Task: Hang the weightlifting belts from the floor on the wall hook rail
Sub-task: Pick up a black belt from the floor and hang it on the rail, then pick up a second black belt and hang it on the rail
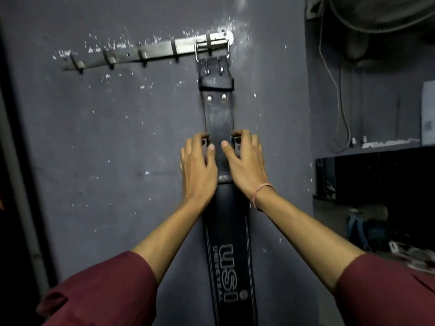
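Observation:
A black leather weightlifting belt (219, 116) hangs straight down the grey wall. Its steel buckle (211, 48) is looped over the rightmost hook of the metal hook rail (155, 51). White "USI UNIVERSAL" lettering shows on the wide lower part. My left hand (199, 165) grips the belt's left edge about midway down, thumb on the front and fingers curled behind. My right hand (243, 161) holds the right edge at the same height in the same way. Part of the strap is hidden under my hands.
Several hooks on the rail (110, 61) to the left of the belt carry nothing. A wall corner runs down at the right, with a shelf (388, 145), hanging cords (339, 95) and a fan (376, 17) beyond. Bags lie on the floor (367, 229) at lower right.

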The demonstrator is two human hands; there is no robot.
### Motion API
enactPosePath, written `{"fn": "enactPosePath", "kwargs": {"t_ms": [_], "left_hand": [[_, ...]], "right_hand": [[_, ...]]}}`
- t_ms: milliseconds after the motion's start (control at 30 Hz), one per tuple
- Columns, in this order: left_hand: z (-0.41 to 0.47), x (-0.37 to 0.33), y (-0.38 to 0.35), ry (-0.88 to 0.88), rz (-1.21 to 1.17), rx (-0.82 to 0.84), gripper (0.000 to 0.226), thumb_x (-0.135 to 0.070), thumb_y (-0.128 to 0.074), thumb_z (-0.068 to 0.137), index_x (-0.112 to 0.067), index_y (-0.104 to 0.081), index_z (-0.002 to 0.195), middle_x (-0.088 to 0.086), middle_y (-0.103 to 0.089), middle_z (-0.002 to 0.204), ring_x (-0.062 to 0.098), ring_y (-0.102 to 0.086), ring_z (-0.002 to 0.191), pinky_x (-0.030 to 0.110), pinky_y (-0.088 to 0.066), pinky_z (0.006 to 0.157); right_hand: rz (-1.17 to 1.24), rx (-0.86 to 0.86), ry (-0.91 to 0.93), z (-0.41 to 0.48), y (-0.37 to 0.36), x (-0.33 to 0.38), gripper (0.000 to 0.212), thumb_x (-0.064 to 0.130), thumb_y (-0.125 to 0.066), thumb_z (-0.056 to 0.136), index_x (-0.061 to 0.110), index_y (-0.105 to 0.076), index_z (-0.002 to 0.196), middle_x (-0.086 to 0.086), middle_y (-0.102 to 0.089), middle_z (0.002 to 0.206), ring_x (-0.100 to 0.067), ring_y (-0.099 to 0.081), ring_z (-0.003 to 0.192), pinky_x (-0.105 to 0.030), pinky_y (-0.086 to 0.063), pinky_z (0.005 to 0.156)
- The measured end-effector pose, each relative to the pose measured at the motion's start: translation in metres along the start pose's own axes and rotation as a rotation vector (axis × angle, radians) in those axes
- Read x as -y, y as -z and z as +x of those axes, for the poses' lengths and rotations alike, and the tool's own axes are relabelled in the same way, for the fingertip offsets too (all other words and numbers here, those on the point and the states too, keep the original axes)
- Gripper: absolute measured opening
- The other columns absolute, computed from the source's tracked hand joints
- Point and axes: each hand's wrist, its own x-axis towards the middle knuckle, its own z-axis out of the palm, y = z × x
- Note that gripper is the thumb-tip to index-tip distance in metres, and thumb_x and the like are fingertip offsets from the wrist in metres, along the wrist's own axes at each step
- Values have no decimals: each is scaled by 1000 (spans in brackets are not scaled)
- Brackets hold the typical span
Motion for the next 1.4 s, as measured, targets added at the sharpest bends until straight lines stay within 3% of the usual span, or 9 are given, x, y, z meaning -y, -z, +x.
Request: {"fn": "enactPosePath", "kwargs": {"t_ms": [133, 333, 467, 600, 800, 967, 1167, 1300, 1400], "left_hand": [[-82, 23, 16, 97, -82, 105, 24, -22, -48, 99, -19, -53, 122, -1, -55, 118, 20, -52, 112, 46, -45, 98], [-220, 58, 55, 273, -45, 220, 19, -23, -45, 98, -13, -55, 111, 3, -55, 111, 23, -54, 106, 40, -45, 93], [-326, 73, 71, 477, -167, 465, 13, -17, -47, 101, -10, -57, 105, 7, -61, 101, 18, -59, 91, 28, -46, 80], [-436, 81, 80, 646, -193, 660, 13, -18, -45, 102, -12, -57, 99, 6, -63, 93, 17, -60, 84, 25, -47, 72], [-567, 84, 85, 860, -185, 900, 15, -10, -47, 100, -5, -59, 92, 6, -65, 86, 16, -57, 77, 24, -42, 68], [-650, 95, 79, 986, -120, 1041, 17, -10, -46, 100, -7, -61, 93, 6, -67, 88, 17, -60, 80, 22, -42, 71], [-716, 93, 36, 1103, -43, 1172, 17, -11, -46, 101, -5, -60, 93, 4, -61, 82, 12, -53, 72, 16, -34, 64], [-770, 108, -10, 1154, 4, 1232, 19, -14, -45, 102, -2, -60, 102, 7, -61, 92, 1, -51, 72, 10, -35, 64], [-828, 130, -42, 1196, -21, 1290, 18, -14, -44, 103, -2, -57, 105, 18, -63, 95, 18, -59, 80, 9, -36, 64]], "right_hand": [[67, 99, -126, -85, -10, -24, 30, 32, -54, 96, 19, -51, 124, -4, -49, 125, -21, -51, 117, -41, -43, 104], [91, 154, -405, -240, -33, -54, 24, 27, -57, 96, 21, -53, 119, -2, -53, 119, -12, -57, 102, -34, -50, 96], [34, 199, -605, -347, -27, -74, 24, 30, -60, 95, 23, -53, 117, -2, -54, 116, -12, -58, 98, -26, -52, 83], [-33, 238, -797, -447, -11, -93, 21, 30, -60, 94, 24, -55, 113, -3, -58, 110, -16, -61, 95, -39, -57, 81], [-80, 240, -1112, -575, 11, -129, 18, 4, -55, 93, 16, -57, 106, 0, -64, 91, -19, -61, 85, -30, -54, 75], [-66, 270, -1311, -645, 25, -170, 22, -7, -49, 94, 12, -56, 102, -6, -63, 92, -26, -61, 92, -42, -50, 89], [-98, 277, -1502, -707, 46, -231, 27, 13, -57, 97, 5, -57, 122, -19, -66, 103, -37, -65, 94, -56, -54, 81], [-119, 286, -1626, -748, 56, -294, 27, 15, -55, 98, 7, -56, 124, -16, -65, 105, -37, -65, 95, -52, -55, 81], [-142, 282, -1695, -795, 58, -350, 22, 16, -55, 98, 5, -57, 117, -11, -63, 100, -34, -65, 94, -48, -56, 80]]}}
